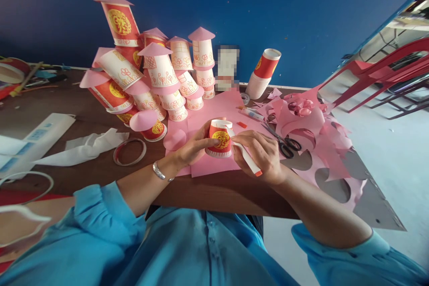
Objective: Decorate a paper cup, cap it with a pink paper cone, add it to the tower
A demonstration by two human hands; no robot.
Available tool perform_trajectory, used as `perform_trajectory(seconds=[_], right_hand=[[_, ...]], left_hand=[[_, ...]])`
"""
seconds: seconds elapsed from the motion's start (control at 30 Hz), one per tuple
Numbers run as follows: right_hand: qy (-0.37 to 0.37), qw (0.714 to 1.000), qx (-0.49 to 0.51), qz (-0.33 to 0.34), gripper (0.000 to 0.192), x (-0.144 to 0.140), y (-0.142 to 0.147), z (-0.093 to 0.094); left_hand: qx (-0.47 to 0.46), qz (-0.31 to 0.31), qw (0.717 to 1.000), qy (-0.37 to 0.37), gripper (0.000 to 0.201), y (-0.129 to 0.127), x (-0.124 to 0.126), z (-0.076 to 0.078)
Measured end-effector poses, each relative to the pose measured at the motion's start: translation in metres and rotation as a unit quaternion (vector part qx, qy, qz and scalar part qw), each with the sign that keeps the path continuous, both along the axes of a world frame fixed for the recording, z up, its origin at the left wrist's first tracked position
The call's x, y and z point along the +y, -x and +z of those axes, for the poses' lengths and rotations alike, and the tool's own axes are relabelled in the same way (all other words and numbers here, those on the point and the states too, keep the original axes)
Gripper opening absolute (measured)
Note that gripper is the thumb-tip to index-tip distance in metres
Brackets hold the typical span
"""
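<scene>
The left hand (196, 146) gripped a red paper cup (221, 141) over pink paper (219, 106) on the tabletop (95, 173); the right hand (263, 155) pinched a white marker (247, 158), its far end near the cup's rim.

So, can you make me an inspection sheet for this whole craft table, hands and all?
Surface: brown table, with pink paper sheets on it.
Job's things: red paper cup with a yellow emblem; white marker, tip near the cup's upper edge.
Clutter: pink paper scraps, black-handled scissors, tape roll, paper-cup towers with pink cone roofs.
Hands: left hand holds the cup; right hand grips the marker.
Cables: white loop at left, possibly a cable; can't tell.
Surroundings: blue wall behind, red chair at right.
</scene>
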State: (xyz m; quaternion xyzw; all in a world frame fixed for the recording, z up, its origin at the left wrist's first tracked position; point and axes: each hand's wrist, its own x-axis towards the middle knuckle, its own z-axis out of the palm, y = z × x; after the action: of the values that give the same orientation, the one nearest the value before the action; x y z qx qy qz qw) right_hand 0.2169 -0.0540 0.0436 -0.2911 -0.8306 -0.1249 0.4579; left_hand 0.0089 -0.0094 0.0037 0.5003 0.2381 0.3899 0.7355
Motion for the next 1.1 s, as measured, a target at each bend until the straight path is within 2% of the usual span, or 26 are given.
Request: perform_trajectory(seconds=[0.23, 0.67, 1.1], right_hand=[[0.006, 1.0, -0.002, 0.006, 0.023, -0.0004, 0.001, 0.0], [-0.005, 1.0, -0.005, 0.008, 0.021, -0.0005, 0.0016, 0.0022], [-0.009, 1.0, -0.005, 0.009, 0.019, -0.0002, 0.0017, -0.0005]], left_hand=[[0.0, 0.004, 1.0, -0.023, 0.056, 0.0028, 0.0011, -0.0046], [0.012, 0.018, 1.0, -0.011, 0.052, 0.0002, 0.0004, 0.0039], [-0.01, 0.006, 1.0, -0.018, 0.052, 0.0014, 0.0011, -0.0016]])
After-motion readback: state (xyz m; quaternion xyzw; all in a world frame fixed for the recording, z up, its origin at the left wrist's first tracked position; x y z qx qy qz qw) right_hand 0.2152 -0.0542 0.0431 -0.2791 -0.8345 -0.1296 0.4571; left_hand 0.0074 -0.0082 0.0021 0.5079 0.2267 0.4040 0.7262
